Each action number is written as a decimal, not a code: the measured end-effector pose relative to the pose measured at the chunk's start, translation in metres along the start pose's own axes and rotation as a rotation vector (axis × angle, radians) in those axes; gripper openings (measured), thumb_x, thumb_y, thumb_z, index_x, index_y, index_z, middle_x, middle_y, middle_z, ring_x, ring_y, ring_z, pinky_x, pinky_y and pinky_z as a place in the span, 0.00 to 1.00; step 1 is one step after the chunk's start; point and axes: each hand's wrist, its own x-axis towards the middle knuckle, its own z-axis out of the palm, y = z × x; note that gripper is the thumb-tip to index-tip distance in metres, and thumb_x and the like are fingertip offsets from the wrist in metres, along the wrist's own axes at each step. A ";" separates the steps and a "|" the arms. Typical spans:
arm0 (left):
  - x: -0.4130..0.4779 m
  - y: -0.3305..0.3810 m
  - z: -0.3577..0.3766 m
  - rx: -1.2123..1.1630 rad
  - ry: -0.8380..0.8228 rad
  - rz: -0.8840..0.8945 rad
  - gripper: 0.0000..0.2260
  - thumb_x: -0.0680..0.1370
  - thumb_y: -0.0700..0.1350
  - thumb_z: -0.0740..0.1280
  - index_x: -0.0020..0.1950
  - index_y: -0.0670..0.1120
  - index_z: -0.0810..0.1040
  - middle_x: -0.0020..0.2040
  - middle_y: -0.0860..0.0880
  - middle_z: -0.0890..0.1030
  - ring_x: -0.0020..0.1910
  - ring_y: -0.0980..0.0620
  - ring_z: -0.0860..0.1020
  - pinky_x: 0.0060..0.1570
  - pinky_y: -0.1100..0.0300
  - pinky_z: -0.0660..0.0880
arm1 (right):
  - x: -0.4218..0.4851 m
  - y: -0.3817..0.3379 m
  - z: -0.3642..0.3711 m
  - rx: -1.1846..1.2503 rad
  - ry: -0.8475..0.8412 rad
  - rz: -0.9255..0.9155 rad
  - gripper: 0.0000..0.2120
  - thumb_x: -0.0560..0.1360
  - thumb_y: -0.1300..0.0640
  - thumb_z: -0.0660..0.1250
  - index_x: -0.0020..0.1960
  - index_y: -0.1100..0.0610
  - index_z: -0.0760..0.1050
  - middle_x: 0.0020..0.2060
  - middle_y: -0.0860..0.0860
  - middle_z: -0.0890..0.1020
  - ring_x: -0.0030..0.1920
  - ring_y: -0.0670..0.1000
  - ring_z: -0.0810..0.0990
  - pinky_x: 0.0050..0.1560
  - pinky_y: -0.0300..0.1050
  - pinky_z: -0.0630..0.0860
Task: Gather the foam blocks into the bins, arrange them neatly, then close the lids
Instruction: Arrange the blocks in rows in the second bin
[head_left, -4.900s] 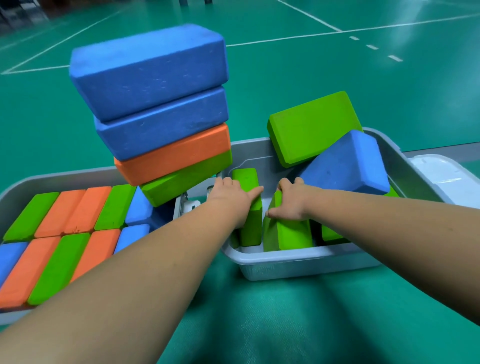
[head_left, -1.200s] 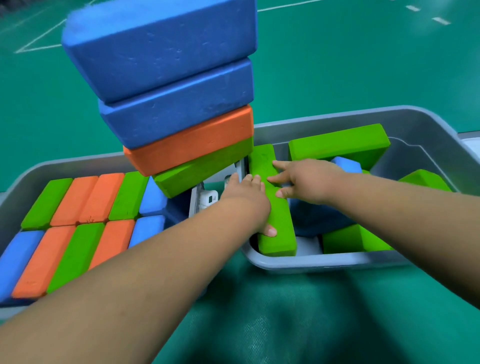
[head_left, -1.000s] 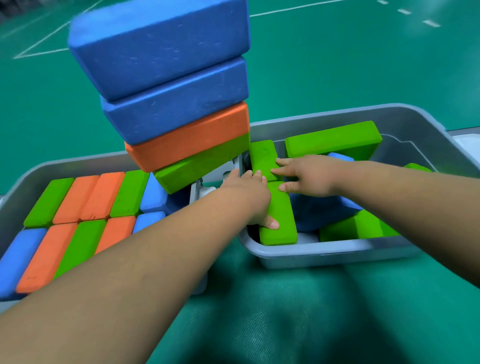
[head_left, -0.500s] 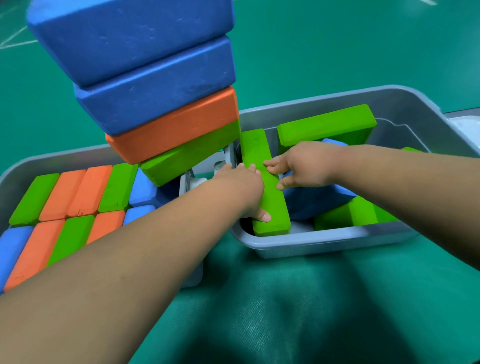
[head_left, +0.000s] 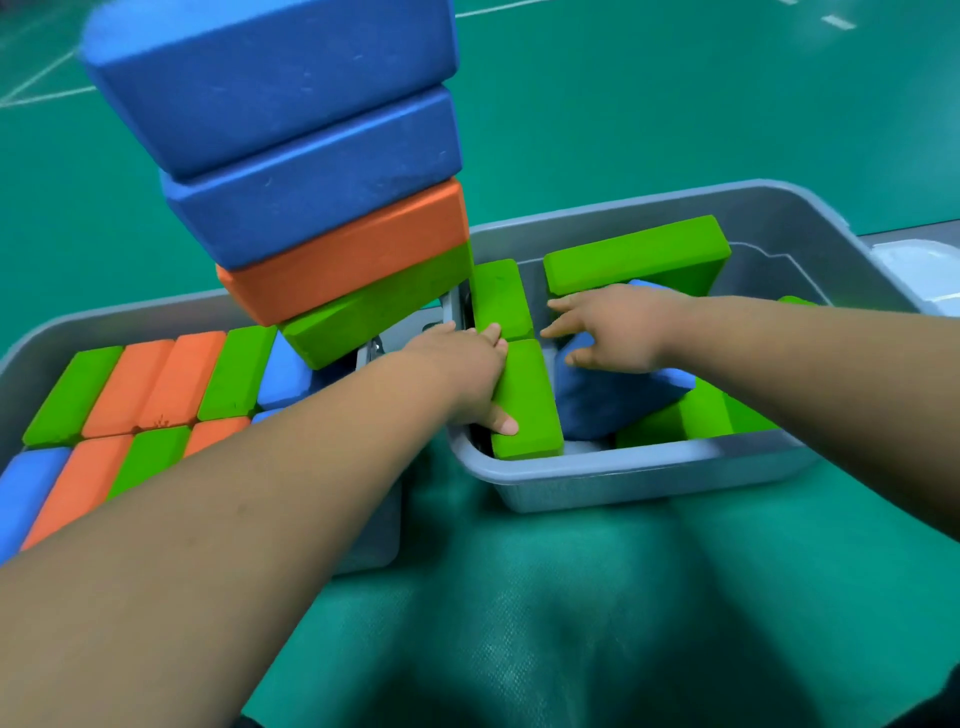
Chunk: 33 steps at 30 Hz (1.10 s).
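Note:
Two grey bins stand side by side. The left bin (head_left: 47, 332) holds rows of green, orange and blue foam blocks on edge. In the right bin (head_left: 623, 480), two green blocks (head_left: 527, 400) lie end to end along the left wall. My left hand (head_left: 462, 374) rests against the nearer one, fingers straight and thumb on its top. My right hand (head_left: 608, 332), fingers spread, touches a tilted blue block (head_left: 613, 400). Behind it lies another green block (head_left: 634, 254), and more green ones (head_left: 701, 415) sit low at the right.
A leaning stack (head_left: 311, 171) of two blue blocks, an orange one and a green one rises from the right end of the left bin, close to my left hand. A white lid (head_left: 919, 270) lies beyond the right bin. Green floor lies all around.
Since the oldest frame the big green and blue blocks have sunk lower into the right bin, and two green blocks now line its left wall. Over the last second both hands have barely moved.

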 end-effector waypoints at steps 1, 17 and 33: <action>-0.001 -0.001 -0.001 -0.009 0.008 0.004 0.53 0.74 0.73 0.68 0.85 0.44 0.49 0.85 0.47 0.46 0.83 0.45 0.56 0.80 0.44 0.55 | -0.004 0.004 -0.003 -0.013 0.051 0.037 0.23 0.81 0.44 0.65 0.76 0.45 0.72 0.78 0.51 0.68 0.75 0.55 0.69 0.74 0.50 0.67; 0.006 0.037 -0.024 -0.140 0.046 -0.025 0.31 0.80 0.64 0.67 0.72 0.40 0.71 0.70 0.40 0.72 0.66 0.39 0.74 0.63 0.49 0.73 | -0.021 0.035 0.021 0.452 0.009 0.793 0.44 0.76 0.39 0.70 0.78 0.62 0.53 0.56 0.62 0.76 0.49 0.65 0.78 0.45 0.54 0.73; 0.013 0.024 -0.015 -0.197 0.034 -0.027 0.43 0.77 0.62 0.72 0.80 0.40 0.58 0.77 0.43 0.63 0.71 0.38 0.72 0.67 0.45 0.73 | -0.021 -0.001 -0.009 0.571 -0.241 0.496 0.47 0.69 0.38 0.77 0.77 0.54 0.57 0.55 0.63 0.79 0.40 0.64 0.87 0.40 0.63 0.85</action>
